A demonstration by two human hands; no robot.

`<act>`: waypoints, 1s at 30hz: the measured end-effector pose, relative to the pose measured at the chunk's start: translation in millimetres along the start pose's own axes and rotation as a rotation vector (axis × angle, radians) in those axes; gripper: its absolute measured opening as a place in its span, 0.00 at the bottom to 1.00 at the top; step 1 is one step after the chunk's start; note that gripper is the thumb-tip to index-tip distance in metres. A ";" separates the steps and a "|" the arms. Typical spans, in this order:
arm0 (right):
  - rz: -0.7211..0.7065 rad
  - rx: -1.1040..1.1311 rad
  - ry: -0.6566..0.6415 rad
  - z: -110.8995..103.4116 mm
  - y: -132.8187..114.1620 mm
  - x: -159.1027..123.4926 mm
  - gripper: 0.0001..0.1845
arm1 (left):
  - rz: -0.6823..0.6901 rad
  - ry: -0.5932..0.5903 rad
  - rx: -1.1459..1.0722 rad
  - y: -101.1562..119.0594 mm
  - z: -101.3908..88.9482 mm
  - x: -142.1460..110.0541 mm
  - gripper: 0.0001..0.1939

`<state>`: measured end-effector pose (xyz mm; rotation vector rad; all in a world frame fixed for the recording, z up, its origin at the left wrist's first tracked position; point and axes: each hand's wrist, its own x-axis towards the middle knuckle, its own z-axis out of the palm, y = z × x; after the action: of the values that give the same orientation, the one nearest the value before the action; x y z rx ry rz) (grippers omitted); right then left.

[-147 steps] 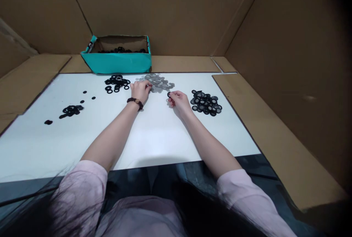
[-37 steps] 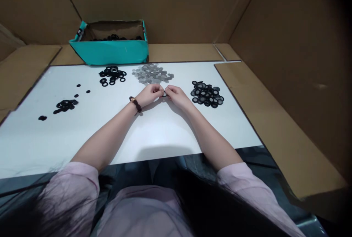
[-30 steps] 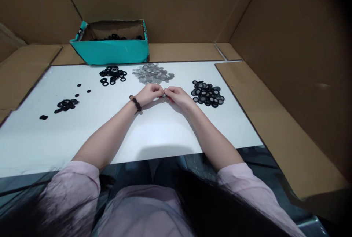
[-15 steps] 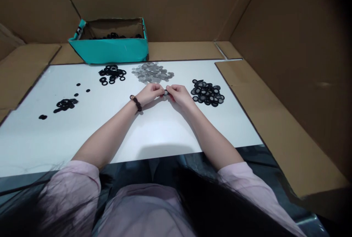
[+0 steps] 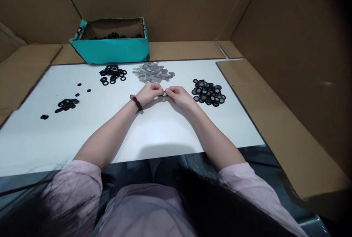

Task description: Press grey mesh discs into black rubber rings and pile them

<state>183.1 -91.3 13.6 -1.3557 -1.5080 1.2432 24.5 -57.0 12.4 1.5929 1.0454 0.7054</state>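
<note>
The left hand [image 5: 152, 91] and right hand [image 5: 177, 95] both pinch one small, round black ring [image 5: 164, 94] with a pale middle. A heap of flat, round grey discs [image 5: 153, 72] lies at eleven o'clock from it. Best squeeze softly and evenly, with the ring flat.

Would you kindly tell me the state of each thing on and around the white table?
Left hand: pinching the small round piece
Right hand: pinching its other side
Small round piece: held between both hands
Turquoise box: open-topped, holding black pieces
Black rings: heaped, some at the edge loose
Grey discs: heaped, overlapping
Grey-centred rings: heaped
Dark pieces at left: partly clustered, partly scattered
Bracelet: worn
</note>
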 end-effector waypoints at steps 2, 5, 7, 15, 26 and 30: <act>-0.013 -0.002 0.036 1.3 0.0 -0.4 0.19 | 0.018 0.034 -0.028 -2.1 1.9 0.7 0.06; -0.009 0.032 0.063 4.7 0.9 -0.4 0.19 | 0.037 0.085 -0.040 -3.3 4.9 0.9 0.07; 0.030 0.063 0.047 5.9 1.7 0.1 0.18 | 0.034 0.105 -0.028 -2.5 5.4 0.5 0.07; -0.013 -0.082 -0.077 -5.2 -1.1 1.3 0.16 | -0.012 -0.109 0.065 8.5 -2.0 -4.7 0.05; -0.106 -0.101 -0.039 -3.0 0.0 -1.7 0.17 | -0.022 0.013 -0.097 3.5 -1.0 -0.3 0.05; -0.101 -0.052 0.056 7.3 2.6 -1.5 0.15 | -0.004 0.084 -0.115 6.0 5.6 -2.1 0.06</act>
<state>177.1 -94.1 9.4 -1.3199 -1.5592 1.1012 30.0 -61.7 16.8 1.4724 1.0498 0.8210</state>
